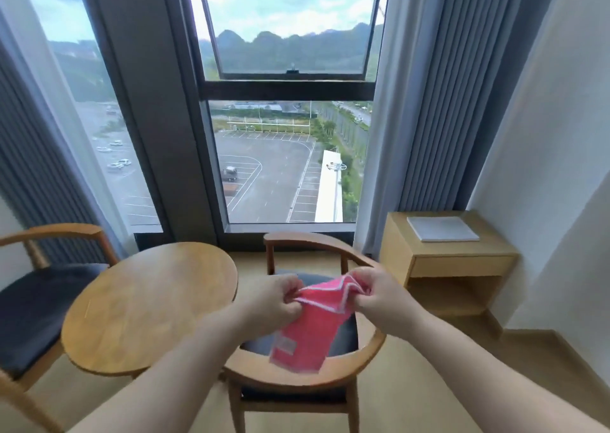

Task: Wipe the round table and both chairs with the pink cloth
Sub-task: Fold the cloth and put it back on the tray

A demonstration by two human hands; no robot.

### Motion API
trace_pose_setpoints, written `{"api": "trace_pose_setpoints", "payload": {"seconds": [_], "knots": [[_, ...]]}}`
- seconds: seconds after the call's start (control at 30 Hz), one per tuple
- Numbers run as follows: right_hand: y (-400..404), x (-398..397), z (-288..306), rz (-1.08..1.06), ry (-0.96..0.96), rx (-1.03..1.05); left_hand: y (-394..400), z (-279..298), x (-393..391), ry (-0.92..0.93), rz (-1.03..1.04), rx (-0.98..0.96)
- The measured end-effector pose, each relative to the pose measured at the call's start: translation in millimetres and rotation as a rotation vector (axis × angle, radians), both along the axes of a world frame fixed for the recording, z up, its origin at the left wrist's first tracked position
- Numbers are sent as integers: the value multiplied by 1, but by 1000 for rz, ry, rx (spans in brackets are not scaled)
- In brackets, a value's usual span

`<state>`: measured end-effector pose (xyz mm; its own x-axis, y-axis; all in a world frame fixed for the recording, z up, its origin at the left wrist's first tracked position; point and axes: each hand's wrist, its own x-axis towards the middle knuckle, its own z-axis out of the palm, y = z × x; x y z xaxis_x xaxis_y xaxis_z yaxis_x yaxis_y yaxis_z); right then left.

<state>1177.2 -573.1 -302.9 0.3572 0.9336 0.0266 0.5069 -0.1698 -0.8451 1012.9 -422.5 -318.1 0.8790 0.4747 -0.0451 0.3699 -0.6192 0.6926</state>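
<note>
The pink cloth [308,327] hangs in the air between my hands, above the seat of the nearer wooden chair [366,350]. My left hand [275,300] pinches its upper left edge and my right hand [379,295] pinches its upper right corner. The round wooden table [148,303] stands to the left of the cloth, its top bare. A second wooden chair [49,307] with a dark seat cushion stands at the far left, partly cut off by the frame.
A low wooden bedside cabinet [452,267] with a white pad [442,229] on top stands at the right against the wall. Tall windows and grey curtains [439,102] close off the far side. Light floor [495,383] shows around the furniture.
</note>
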Motion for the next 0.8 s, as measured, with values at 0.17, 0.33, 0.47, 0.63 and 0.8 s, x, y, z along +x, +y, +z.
{"api": "trace_pose_setpoints", "payload": {"seconds": [0.17, 0.33, 0.47, 0.63, 0.8], "knots": [[-6, 44, 134, -52, -130, 82, -21, 130, 43, 3, -48, 49], [5, 76, 197, -47, -198, 158, -34, 197, 97, -335, -118, 158], [9, 111, 213, -113, -125, 154, -19, 224, 136, -317, -104, 288], [-3, 155, 199, -22, -16, -40, 1, 236, 182, -351, -138, 417], [-3, 206, 176, -159, -107, -105, 12, 252, 242, -415, -119, 369]]}}
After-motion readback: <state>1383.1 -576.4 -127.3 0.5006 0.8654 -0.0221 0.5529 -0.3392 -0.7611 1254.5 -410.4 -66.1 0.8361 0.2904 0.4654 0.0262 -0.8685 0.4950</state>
